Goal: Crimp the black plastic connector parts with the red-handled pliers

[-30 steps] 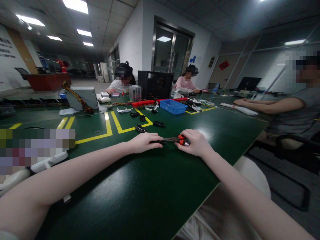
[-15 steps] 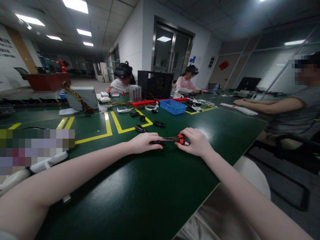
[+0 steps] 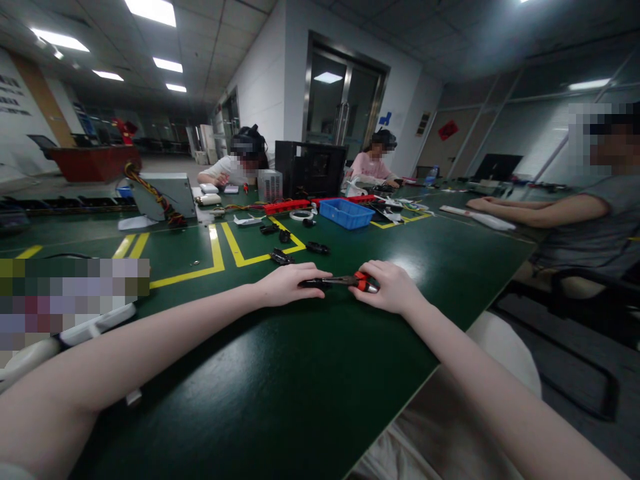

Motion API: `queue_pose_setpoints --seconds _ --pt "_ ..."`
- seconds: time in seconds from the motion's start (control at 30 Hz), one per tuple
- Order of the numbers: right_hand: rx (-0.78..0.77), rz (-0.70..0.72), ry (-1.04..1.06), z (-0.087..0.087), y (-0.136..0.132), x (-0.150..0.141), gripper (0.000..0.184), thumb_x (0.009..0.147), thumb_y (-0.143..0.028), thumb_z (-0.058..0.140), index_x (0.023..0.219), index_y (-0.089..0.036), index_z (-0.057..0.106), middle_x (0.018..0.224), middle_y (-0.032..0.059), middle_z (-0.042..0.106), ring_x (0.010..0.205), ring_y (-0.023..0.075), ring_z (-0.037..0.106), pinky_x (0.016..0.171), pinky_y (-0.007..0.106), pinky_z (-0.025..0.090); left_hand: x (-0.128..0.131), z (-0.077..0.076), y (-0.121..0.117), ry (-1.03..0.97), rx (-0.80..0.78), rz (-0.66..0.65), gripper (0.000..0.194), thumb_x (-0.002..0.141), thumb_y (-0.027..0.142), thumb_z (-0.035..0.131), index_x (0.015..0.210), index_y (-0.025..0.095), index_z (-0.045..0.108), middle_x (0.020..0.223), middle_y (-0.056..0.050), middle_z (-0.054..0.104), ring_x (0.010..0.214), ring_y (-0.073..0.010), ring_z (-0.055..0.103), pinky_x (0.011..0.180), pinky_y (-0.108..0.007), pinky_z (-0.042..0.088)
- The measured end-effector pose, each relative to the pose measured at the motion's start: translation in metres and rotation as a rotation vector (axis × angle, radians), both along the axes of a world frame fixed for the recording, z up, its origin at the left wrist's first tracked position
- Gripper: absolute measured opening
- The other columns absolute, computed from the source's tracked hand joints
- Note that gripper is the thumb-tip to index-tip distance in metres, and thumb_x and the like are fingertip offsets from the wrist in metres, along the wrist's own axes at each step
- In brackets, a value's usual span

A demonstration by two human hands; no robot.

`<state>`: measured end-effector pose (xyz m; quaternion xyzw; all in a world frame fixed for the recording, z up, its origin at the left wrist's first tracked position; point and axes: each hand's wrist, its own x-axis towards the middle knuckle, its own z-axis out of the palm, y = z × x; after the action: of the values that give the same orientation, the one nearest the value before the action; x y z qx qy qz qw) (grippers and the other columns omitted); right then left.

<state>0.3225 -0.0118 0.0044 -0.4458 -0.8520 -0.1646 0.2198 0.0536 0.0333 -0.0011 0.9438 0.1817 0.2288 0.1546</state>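
Note:
My right hand [image 3: 387, 285] is closed around the red-and-black handles of a pair of pliers [image 3: 361, 282], whose metal jaws point left. In my left hand [image 3: 290, 284] a small black part [image 3: 314, 283] is pinched between thumb and fingers; its exact kind is too small to tell. The jaws' tips meet this part at my left fingertips, and whether they grip it cannot be made out. Just beyond my left hand lie similar black pieces, among them one black piece [image 3: 283, 257] and another black piece [image 3: 317, 248].
A blue plastic bin [image 3: 346, 213] stands beyond my hands, near red strips [image 3: 287, 207] and a black computer case [image 3: 311, 170]. Farther left is a power supply [image 3: 167, 195] with bundled wires. Yellow tape [image 3: 187, 275] marks the green table. Other people sit across and to the right.
The pliers' handles have drawn closer together in my right hand, and the jaws have shifted slightly at the black part. My left hand has hardly moved.

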Motion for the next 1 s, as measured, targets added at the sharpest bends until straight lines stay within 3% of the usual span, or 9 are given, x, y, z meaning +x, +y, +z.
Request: queue_pose_setpoints --seconds 0.27,0.63,1.0 --pt "-0.031 -0.008 0.025 0.0012 -0.0006 -0.0014 0.028 0.080 -0.047 0.058 0.080 -0.019 0.055 0.075 0.0038 0.061 0.068 0.0166 0.056 0.062 0.028 0.039 -0.0004 -0.0048 0.0047 0.000 0.032 0.002 0.046 0.091 0.037 0.058 0.134 0.023 0.050 0.110 -0.006 0.059 0.093 -0.0182 0.060 0.080 -0.028 0.046" --pt "-0.003 0.003 -0.016 0.0026 -0.0018 -0.0011 0.027 0.081 -0.046 0.057 0.081 -0.019 0.056 0.077 0.0051 0.062 0.069 0.0176 0.056 0.062 0.029 0.039 -0.0006 0.0033 -0.0026 0.036 -0.004 -0.013 0.041 0.095 0.036 0.052 0.133 0.022 0.052 0.103 -0.006 0.061 0.090 -0.0178 0.061 0.078 -0.026 0.045" --pt "0.007 -0.006 -0.008 0.0010 -0.0008 -0.0008 0.028 0.080 -0.047 0.058 0.080 -0.019 0.056 0.075 0.0045 0.061 0.068 0.0173 0.055 0.063 0.029 0.038 -0.0007 -0.0022 0.0019 0.011 0.032 0.006 0.046 0.091 0.037 0.057 0.135 0.022 0.050 0.110 -0.007 0.059 0.093 -0.0185 0.061 0.083 -0.029 0.046"
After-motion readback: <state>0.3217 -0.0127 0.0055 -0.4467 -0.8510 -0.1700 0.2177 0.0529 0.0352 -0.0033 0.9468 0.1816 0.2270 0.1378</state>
